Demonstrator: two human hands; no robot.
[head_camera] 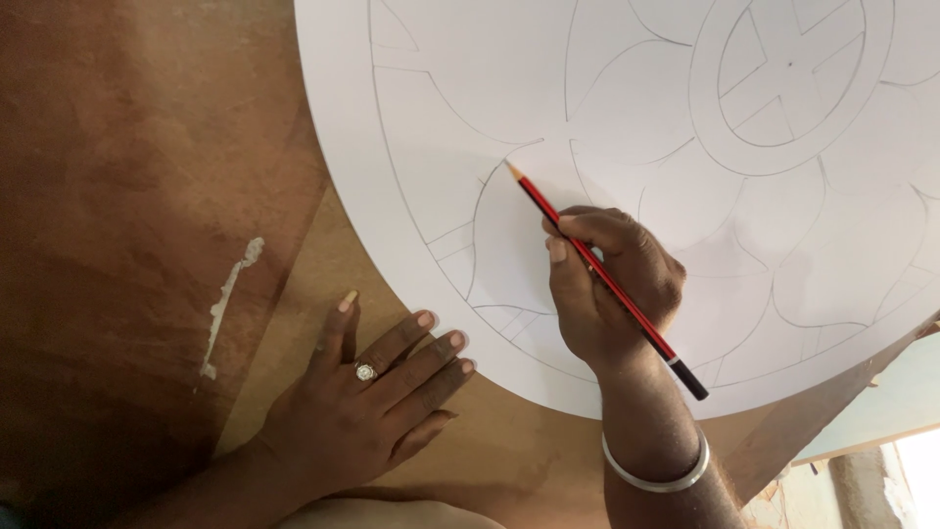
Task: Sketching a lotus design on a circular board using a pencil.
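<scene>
Soft, even daylight filled the view; the white paper disc (548, 88) was bright without glare; a blown-out patch glowed at the lower right corner; shadows under the hands were faint; focus was sharp throughout, edges slightly stretched.

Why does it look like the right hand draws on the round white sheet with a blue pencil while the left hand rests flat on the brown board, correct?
Not quite: in the head view the pencil is red with a black end, not blue. The right hand does hold it, tip on the round white sheet, and the left hand lies flat on the brown board.
</scene>
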